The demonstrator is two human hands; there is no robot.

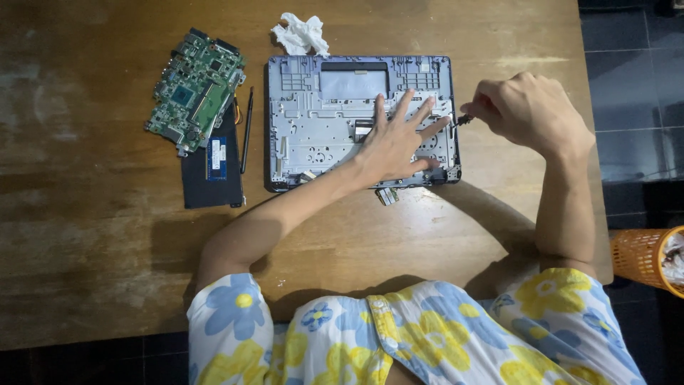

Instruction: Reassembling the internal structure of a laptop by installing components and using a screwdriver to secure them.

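An opened laptop base (320, 114), grey-blue with its inner frame bare, lies on the wooden table (85, 214). My left hand (399, 139) rests flat on its right half, fingers spread, holding nothing. My right hand (524, 110) is closed around a small dark screwdriver (463, 120), whose tip meets the base's right edge. A small loose part (387, 194) pokes out under the base's near edge.
A green circuit board (196, 89) lies left of the base, overlapping a black flat panel (210, 167) with a blue memory stick (216, 158). A thin black tool (246, 128) lies beside them. Crumpled white tissue (301, 34) sits behind. An orange basket (645, 258) stands at right.
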